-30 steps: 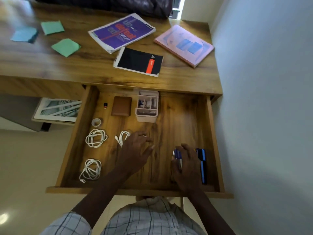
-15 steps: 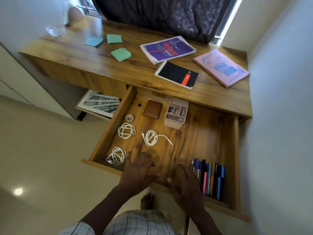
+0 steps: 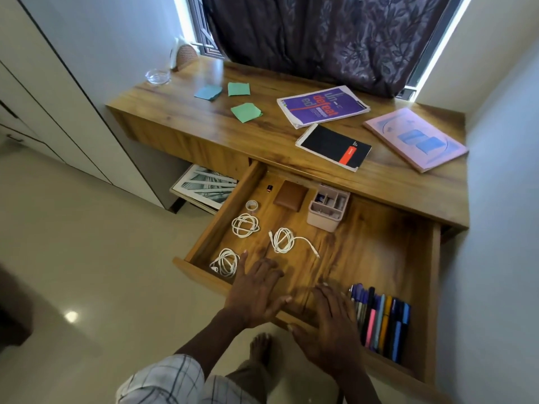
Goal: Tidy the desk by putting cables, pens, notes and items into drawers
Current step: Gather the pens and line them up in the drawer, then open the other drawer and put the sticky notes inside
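A wooden desk [image 3: 306, 141] stands under a dark curtain [image 3: 320, 33] in a corner of white walls, and its drawer [image 3: 435, 287] is pulled out toward the person. In the drawer, the pens [image 3: 379, 322] lie in a row at the near right corner, their long axis running from front to back, just beside the right hand [image 3: 329, 325]. This hand is flat and spread, palm down over the front edge of the drawer, and it holds nothing. The left hand [image 3: 256, 290] is also flat with the fingers spread, empty, just right of the nearest coiled cable [image 3: 224, 262]. Two more white cables [image 3: 245, 225] lie farther in, with a brown wallet [image 3: 290, 195] and a pink organizer [image 3: 328, 209] at the back. The notes [image 3: 246, 112] are still on the desk top, far left, so I judge the left hand is the nearer one to fetch them, reaching up and away over the drawer. The notebooks [image 3: 334, 147] lie to the right.
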